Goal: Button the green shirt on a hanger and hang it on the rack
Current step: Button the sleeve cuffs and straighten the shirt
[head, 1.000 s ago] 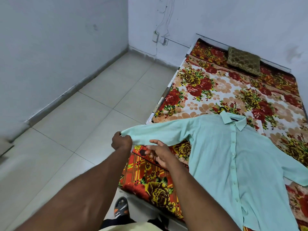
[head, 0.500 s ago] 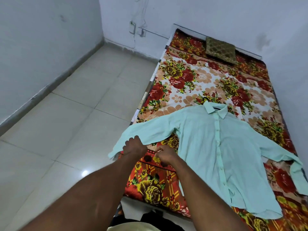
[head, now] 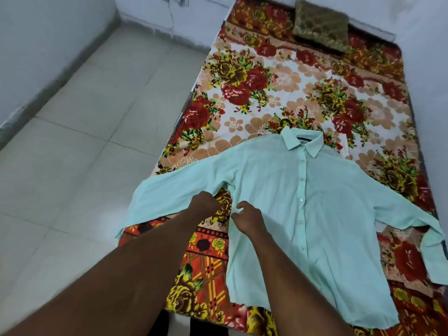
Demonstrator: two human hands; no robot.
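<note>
Here the green shirt [head: 315,214] lies flat on the bed [head: 266,93], collar toward twelve o'clock, its button line at three o'clock from the loosely curled right hand [head: 247,218], while the left hand [head: 202,204] pinches the sleeve's underarm.

Both forearms bare, extended forward side by side. Left hand [head: 203,204] a closed fist, knuckles up. Right hand [head: 247,217] just beside it, fingers curled loosely.

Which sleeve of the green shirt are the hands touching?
The sleeve that hangs over the floor-side bed edge: the left hand grips it near the armpit. The other sleeve lies untouched by the wall side.
</note>
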